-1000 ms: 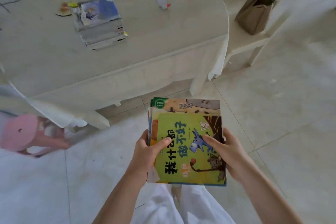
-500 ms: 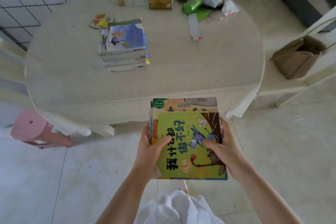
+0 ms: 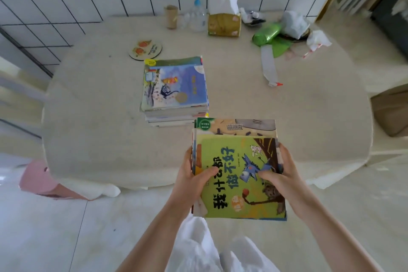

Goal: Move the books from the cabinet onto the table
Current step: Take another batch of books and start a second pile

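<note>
- Since the earlier frames we have closed on the surface (image 3: 220, 95): its near edge, then ahead of the bundle, now lies under the far end of it, and the far wall tiles have come into view.
- We carry a bundle of books (image 3: 238, 172), green cover on top, level and flat, above the near edge of the surface and not yet resting on it.
- Our left hand (image 3: 194, 180) grips the left edge of the bundle, thumb laid over the cover; our right hand (image 3: 281, 174) grips the right edge, thumb likewise on top. Fingers below are hidden.
- An earlier stack of books (image 3: 175, 93) sits on the surface, just beyond and left of the bundle, apart from it.
- Far side holds a tissue box (image 3: 224, 24), a pump bottle (image 3: 197, 15) and a green bottle (image 3: 267, 34) lying on its side; all well apart from the stack.
- Step in hand, as we judge it: transport nearly done, set-down pending.
- Next move calls for carrying the bundle forward and left, lowering it squarely onto the stack or beside it, then easing both hands out so the loose top cover does not slide.
</note>
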